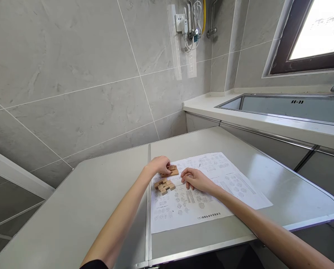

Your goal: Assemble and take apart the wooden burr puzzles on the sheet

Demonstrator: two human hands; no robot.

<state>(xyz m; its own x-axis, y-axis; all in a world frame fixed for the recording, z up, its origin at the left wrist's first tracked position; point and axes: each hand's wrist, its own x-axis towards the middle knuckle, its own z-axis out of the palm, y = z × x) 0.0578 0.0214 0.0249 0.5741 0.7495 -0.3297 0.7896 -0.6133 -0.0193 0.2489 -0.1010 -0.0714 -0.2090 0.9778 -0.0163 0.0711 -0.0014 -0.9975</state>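
Note:
My left hand [160, 165] reaches to a small group of notched wooden puzzle pieces [173, 172], its fingers closed at their left end. Part of that group is hidden by the hand. Just nearer to me lies a second cluster of notched wooden pieces [164, 186], lighter in colour and set close together. Both groups rest on a large printed sheet [211, 201] covered with small line diagrams. My right hand [194, 179] hovers or rests over the middle of the sheet, fingers loosely bent and a little apart, with nothing visible in them.
The sheet lies on a pale folding table [116, 168] with a metal seam left of the paper. Behind stands a grey tiled wall [94, 74]. A counter with a sink [284, 106] is at the right, and a socket with cables [183, 24] is above.

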